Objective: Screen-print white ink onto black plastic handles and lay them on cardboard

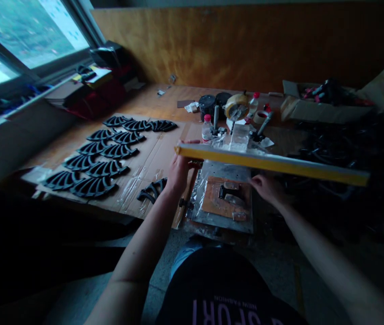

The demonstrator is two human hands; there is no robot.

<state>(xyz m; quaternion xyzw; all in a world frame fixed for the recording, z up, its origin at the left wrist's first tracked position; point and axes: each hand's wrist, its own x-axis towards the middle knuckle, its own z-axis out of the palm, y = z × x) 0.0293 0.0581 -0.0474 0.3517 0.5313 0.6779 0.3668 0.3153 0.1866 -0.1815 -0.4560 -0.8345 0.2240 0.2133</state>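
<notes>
"So, where are the two hands?"

"Both are over the worktop (154, 97), on either side of a metal plate (219, 170). The left hand (178, 174) is near its left edge, partly hidden by a long yellow bar (273, 164) that slants across the view. The right hand (262, 186) is at the right edge, fingers bent; whether they touch the plate I can't say."

"Is either grip clamped on anything?"

"I can't tell. The bar covers part of the left grip, and whether those fingers hold it is unclear. On the right, the fingertips look drawn close together, but anything between them is too dark to make out."

"What lies on the plate?"

"A brown board (211, 201), and on that a small black part (222, 192), between the two hands."

"And to the left?"

"A cardboard sheet (160, 144) with black fan-shaped pieces (100, 169) in rows. Another black piece (146, 194) lies apart from them, just beside the left forearm (144, 243)."

"Behind the plate?"

"A bottle (207, 131) with a red cap, a roll of tape (238, 109) and a black tub (207, 105). Farther right sits an open carton (324, 113) with things in it."
</notes>
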